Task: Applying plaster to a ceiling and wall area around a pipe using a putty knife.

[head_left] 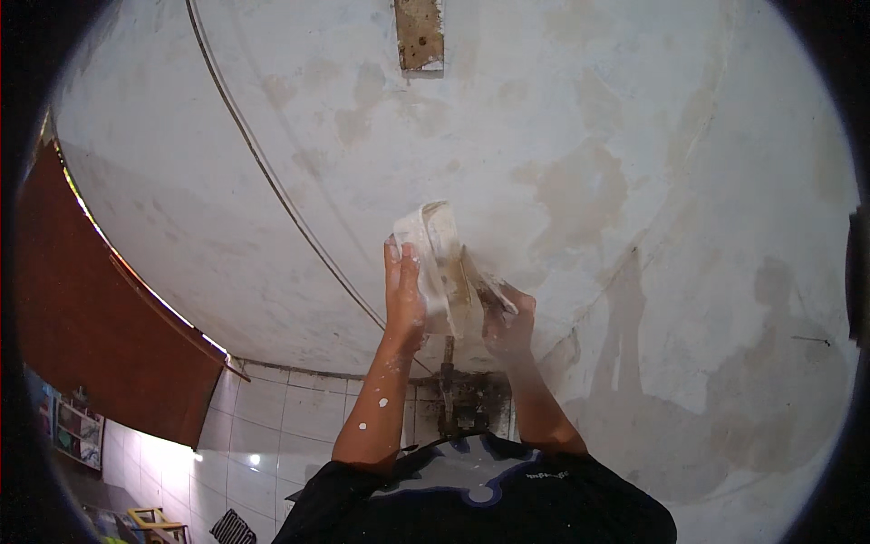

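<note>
My left hand (404, 295) grips the left side of a whitish, open-sided holder (438, 222) smeared with what looks like putty. Its fingers point up along the holder's outer side, and white specks dot the hand and forearm. In my right hand (509, 325) is a thin, flat, scraper-like tool (494, 293), dark on its face with a pale edge. That tool leans toward the holder's right side; whether they touch I cannot tell. The right fingers are partly hidden and a little blurred.
A patchy white wall (580, 109) fills the view, with a hanging cable (258, 163) on the left and a bare rectangular patch (420, 38) above. Below are white tiles (308, 408) and a dark pipe fitting (449, 385). A brown panel (109, 299) and shelf (77, 431) stand at left.
</note>
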Tool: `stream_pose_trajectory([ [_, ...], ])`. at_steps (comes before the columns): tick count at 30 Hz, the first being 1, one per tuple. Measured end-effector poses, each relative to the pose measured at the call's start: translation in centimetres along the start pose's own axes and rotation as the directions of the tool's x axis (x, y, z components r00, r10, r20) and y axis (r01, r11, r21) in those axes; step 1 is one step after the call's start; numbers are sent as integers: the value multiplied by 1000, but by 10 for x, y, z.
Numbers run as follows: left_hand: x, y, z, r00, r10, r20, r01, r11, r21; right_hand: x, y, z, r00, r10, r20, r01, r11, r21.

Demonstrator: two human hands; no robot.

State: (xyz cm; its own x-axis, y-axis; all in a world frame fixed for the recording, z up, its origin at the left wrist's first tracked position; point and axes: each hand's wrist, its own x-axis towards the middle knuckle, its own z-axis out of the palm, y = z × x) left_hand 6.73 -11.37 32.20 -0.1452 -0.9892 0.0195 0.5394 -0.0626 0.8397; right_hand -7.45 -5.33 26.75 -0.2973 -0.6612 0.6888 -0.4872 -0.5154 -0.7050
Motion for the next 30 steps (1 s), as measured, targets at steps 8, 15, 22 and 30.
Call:
stream_pose_trajectory([
  [8, -7, -5, -2, 994, 94, 51, -99, 989, 107, 17, -21, 12, 992, 121, 23, -121, 992, -34],
  [15, -12, -9, -3, 995, 80, 52, -85, 990, 116, 2, 63, -9, 955, 226, 194, -252, 960, 122],
  [22, -14, -28, -6, 986, 160, 50, -166, 976, 145, 19, 10, -48, 832, 502, 237, -515, 538, 668],
  [30, -22, -35, 22, 992, 74, 98, -95, 967, 237, -2, 49, -65, 994, 98, -46, -91, 988, 124],
])
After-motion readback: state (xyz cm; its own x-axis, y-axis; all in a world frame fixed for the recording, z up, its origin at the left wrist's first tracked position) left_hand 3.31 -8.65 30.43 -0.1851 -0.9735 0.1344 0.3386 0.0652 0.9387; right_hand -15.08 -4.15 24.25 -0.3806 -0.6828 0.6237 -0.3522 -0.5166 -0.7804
